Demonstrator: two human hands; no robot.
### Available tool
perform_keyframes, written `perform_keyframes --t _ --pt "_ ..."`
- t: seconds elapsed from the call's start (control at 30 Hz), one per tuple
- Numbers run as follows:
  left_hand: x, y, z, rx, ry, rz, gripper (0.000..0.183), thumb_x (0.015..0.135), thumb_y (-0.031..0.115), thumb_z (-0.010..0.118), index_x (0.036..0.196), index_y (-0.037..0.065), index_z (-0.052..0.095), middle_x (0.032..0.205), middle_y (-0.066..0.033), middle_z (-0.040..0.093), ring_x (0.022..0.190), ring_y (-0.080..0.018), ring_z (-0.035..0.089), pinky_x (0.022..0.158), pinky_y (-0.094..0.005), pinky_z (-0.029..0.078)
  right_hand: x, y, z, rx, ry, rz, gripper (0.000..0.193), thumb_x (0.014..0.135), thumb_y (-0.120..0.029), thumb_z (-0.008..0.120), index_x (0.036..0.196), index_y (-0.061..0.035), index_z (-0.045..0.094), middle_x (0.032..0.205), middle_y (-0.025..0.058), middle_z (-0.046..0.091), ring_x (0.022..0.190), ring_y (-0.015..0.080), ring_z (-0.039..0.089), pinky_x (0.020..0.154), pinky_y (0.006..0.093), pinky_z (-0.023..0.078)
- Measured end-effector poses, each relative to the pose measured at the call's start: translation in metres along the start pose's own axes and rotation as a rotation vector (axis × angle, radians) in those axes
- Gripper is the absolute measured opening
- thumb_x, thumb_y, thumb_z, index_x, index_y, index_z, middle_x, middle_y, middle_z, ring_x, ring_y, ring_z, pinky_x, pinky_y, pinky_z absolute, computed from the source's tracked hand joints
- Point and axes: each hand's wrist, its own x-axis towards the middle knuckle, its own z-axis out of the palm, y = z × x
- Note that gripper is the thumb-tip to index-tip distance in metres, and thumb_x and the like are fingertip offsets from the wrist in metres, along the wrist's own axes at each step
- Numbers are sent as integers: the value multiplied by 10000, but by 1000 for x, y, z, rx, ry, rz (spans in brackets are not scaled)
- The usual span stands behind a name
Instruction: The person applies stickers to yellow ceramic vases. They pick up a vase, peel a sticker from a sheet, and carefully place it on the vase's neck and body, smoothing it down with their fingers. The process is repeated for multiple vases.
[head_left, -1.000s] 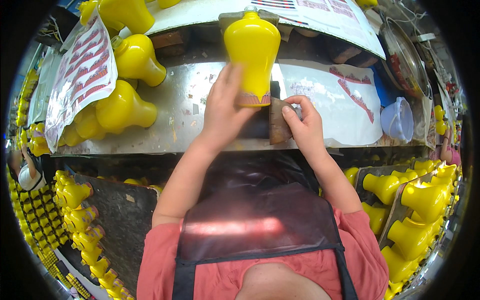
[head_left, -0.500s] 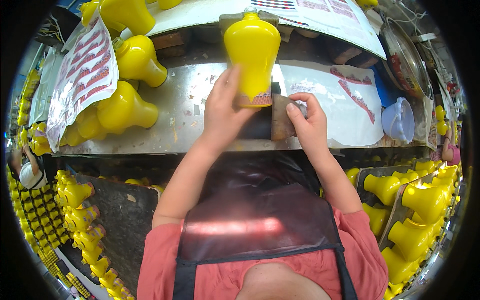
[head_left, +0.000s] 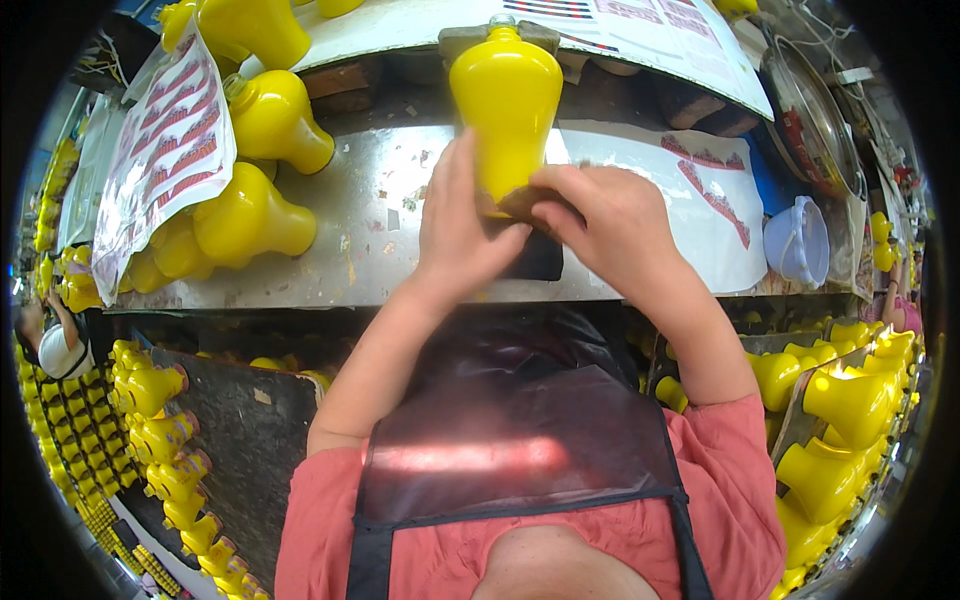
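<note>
A glossy yellow bottle lies in the middle of the bench, its clear glass neck pointing away from me and its wide end nearest me. My left hand is wrapped along its left side near that end. In my right hand a thin brown flat scraper is pinched between thumb and fingers, pressed against the bottle's near end. The patterned band there is mostly covered by the scraper and my fingers. Beneath the near end, a black block shows.
Several yellow bottles lie at the left beside a printed decal sheet. On the right are a wet backing sheet with a few decals and a pale blue bucket. Boards of yellow bottles flank me. Another person is far left.
My right hand has moved left and up, bringing the scraper from beside the bottle onto its near end. My left hand has stayed at the bottle, its thumb now nearer the scraper.
</note>
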Motion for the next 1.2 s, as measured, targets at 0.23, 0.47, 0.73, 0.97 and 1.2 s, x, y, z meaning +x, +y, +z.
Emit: perform_keyframes --t 0.23,0.47,0.73,0.97,1.2 --pt "0 -6 1 -103 -38 -100 892 880 278 764 1596 27 295 1470 -175 440 1112 -257 538 946 -358 486 30 -4 -2 -134 -23 -256 161 747 -165 744 893 -135 684 748 46 615 764 264 656 689 402 488" --pt "1 -5 7 -61 40 -50 890 858 265 790 1581 44 320 1482 -181 435 1201 -298 541 1006 -392 468 40 -9 2 -140 -28 -341 156 747 -164 750 883 -130 682 760 49 616 754 263 650 683 390 473" --pt "5 12 1 86 20 -46 958 767 194 894 1582 110 396 1510 -221 426 1319 -364 525 1050 -410 487 19 6 -5 -177 46 -233 215 753 -134 761 961 -153 708 732 41 581 697 251 610 636 400 461" --pt "3 -5 0 -137 1 -84 963 700 173 919 1529 44 447 1401 -215 598 1183 -408 647 1034 -460 493 6 18 1 -141 171 -164 274 745 -114 787 1007 -168 732 695 44 533 663 256 582 617 406 456" --pt "0 -1 1 -51 16 -84 969 720 192 909 1542 25 424 1321 -212 654 1212 -401 637 1020 -460 500 4 19 3 -118 257 -154 289 741 -137 817 1019 -178 752 676 37 514 642 255 565 613 400 453"
